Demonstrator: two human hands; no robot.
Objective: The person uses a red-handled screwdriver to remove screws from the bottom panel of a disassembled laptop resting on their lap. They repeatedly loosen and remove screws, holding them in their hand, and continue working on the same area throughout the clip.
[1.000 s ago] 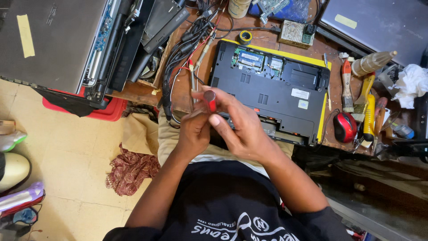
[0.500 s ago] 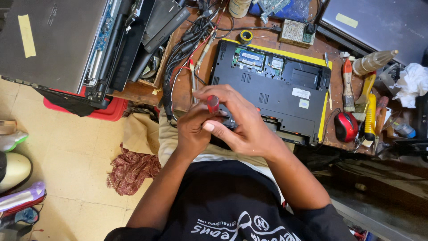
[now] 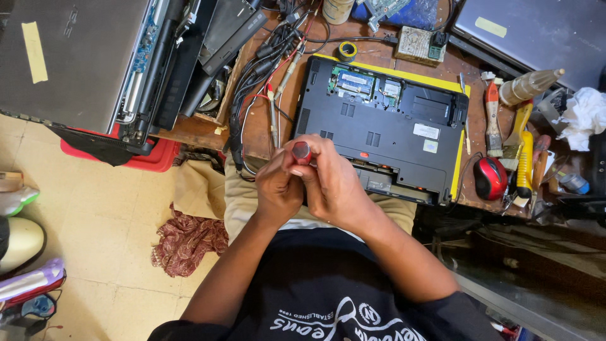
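Both hands [image 3: 309,180] grip a red-capped screwdriver [image 3: 301,151]; white labels dot the black laptop [image 3: 385,126].

A cluttered wooden workbench [image 3: 265,129] stood over a pale tiled floor [image 3: 95,227]. A patterned maroon cloth [image 3: 186,243] lay crumpled on the tiles, near a red tray [image 3: 154,161] under the bench edge. Light was even and soft.

Mouse [image 3: 490,178] right of laptop [image 3: 385,129] — cables [image 3: 262,76] left (on bench [image 3: 262,136]).
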